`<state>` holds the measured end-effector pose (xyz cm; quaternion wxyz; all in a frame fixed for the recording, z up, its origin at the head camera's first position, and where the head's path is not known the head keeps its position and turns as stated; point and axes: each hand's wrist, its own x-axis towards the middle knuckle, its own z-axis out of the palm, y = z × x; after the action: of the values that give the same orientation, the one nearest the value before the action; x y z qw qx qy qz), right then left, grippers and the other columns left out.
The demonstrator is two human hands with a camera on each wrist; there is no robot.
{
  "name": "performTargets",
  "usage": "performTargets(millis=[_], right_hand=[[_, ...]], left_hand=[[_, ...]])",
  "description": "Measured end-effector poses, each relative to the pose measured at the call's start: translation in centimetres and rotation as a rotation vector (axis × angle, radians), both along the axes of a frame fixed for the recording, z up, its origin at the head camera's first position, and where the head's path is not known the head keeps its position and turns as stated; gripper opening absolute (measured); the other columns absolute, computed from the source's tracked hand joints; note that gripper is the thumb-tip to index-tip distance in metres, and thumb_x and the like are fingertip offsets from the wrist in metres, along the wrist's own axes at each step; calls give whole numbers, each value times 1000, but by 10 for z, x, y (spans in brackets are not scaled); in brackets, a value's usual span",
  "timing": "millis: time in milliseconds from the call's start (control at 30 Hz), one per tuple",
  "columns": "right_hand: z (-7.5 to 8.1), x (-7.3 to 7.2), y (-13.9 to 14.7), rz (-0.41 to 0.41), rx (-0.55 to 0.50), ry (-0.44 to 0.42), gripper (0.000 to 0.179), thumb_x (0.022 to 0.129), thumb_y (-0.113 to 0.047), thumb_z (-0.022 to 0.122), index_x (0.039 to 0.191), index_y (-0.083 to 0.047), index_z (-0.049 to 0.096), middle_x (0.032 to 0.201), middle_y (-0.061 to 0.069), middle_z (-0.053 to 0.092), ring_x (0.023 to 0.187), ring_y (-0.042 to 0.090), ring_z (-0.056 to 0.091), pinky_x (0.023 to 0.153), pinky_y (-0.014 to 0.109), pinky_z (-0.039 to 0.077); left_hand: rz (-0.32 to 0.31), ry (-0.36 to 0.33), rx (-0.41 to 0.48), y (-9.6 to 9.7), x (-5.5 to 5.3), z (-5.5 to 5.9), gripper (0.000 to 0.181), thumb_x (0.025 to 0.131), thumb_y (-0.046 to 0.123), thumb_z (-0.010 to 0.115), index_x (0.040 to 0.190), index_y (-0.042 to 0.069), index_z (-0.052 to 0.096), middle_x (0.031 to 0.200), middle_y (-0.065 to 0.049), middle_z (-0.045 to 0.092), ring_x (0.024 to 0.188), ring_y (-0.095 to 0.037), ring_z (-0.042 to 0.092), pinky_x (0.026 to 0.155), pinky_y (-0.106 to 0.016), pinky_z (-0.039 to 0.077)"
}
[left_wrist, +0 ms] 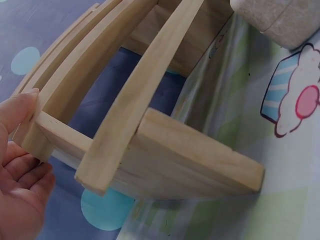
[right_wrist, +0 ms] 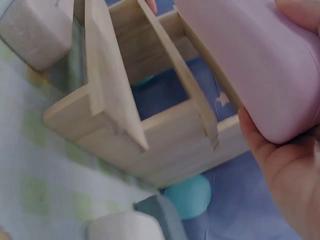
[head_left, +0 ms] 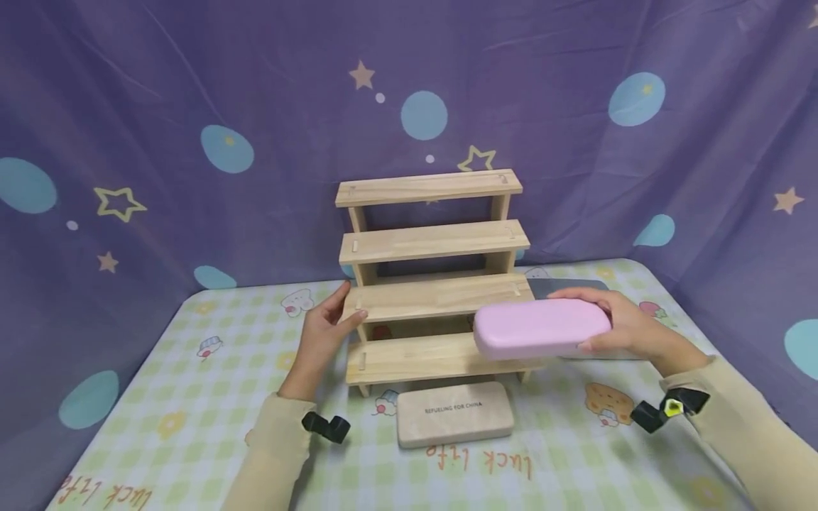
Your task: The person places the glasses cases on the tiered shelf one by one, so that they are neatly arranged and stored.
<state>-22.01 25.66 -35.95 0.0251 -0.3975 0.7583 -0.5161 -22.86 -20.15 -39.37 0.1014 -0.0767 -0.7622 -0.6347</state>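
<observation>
A four-step wooden display rack point(head_left: 441, 298) stands on the table. My left hand point(head_left: 322, 333) grips the left end of its third step from the top; in the left wrist view the thumb lies on the board and the other fingers point(left_wrist: 32, 177) curl beneath it. My right hand point(head_left: 629, 330) holds a pink glasses case point(head_left: 540, 326) by its right end, in front of the rack's lower right side. In the right wrist view the pink case point(right_wrist: 260, 60) fills the upper right. A beige glasses case point(head_left: 455, 415) with printed lettering lies before the rack.
To the right of the rack lies a dark grey-blue case point(head_left: 569, 286), partly hidden behind my right hand. A whitish case point(right_wrist: 125, 227) sits beside it in the right wrist view. A checked cloth point(head_left: 255, 355) covers the table, and a purple curtain point(head_left: 287, 85) hangs behind.
</observation>
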Motion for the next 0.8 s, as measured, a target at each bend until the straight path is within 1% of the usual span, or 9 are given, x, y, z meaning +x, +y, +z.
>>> performTargets(millis=[167, 267, 367, 467, 500, 600, 733, 800], right_hand=[[19, -10, -11, -55, 33, -14, 66, 65, 4, 73, 128, -1, 54, 117, -10, 63, 88, 10, 56, 70, 22, 48], [27, -17, -15, -56, 30, -47, 66, 66, 5, 73, 128, -4, 54, 115, -10, 63, 89, 11, 55, 70, 22, 49], [34, -24, -18, -45, 11, -95, 65, 66, 5, 71, 128, -8, 56, 114, -7, 63, 89, 12, 55, 68, 24, 51], [42, -31, -23, -72, 20, -102, 64, 67, 3, 72, 127, -10, 57, 113, -7, 64, 89, 14, 55, 68, 26, 51], [45, -33, -25, -80, 24, -106, 64, 67, 3, 72, 128, -11, 58, 113, -7, 63, 90, 15, 55, 69, 26, 51], [55, -40, -30, -115, 39, -114, 63, 68, 1, 73, 129, -12, 58, 114, -9, 63, 91, 15, 54, 70, 25, 50], [67, -51, -37, -111, 18, -144, 64, 69, 3, 72, 129, -13, 58, 115, -10, 61, 92, 15, 53, 71, 24, 51], [72, -57, -41, -111, 8, -141, 63, 69, 3, 72, 129, -14, 58, 115, -10, 61, 91, 14, 53, 71, 24, 51]], left_hand=[[11, -11, -15, 1, 0, 2, 65, 86, 10, 69, 141, -2, 38, 148, -13, 36, 135, -19, 36, 113, -25, 28], [20, -28, -22, 2, 2, 3, 66, 86, 11, 69, 142, -1, 37, 148, -11, 37, 135, -19, 36, 113, -26, 27], [20, -57, -21, 6, 9, 14, 64, 86, 7, 68, 142, -2, 36, 148, -14, 35, 136, -22, 34, 114, -29, 26], [17, -79, -17, 7, 11, 16, 65, 86, 7, 68, 142, -1, 36, 149, -12, 34, 137, -21, 33, 114, -29, 25], [18, -82, -18, 7, 11, 16, 65, 86, 7, 68, 143, 0, 36, 149, -12, 34, 137, -21, 32, 114, -28, 25], [20, -61, -19, 2, 4, 5, 66, 86, 11, 69, 143, 3, 37, 149, -8, 35, 136, -17, 33, 114, -26, 26], [22, -34, -19, 1, 2, 2, 65, 86, 10, 69, 142, 2, 38, 148, -8, 36, 136, -17, 34, 113, -26, 27], [26, -36, -21, 1, 3, 2, 65, 85, 9, 69, 142, 2, 38, 148, -8, 37, 136, -18, 35, 113, -25, 28]])
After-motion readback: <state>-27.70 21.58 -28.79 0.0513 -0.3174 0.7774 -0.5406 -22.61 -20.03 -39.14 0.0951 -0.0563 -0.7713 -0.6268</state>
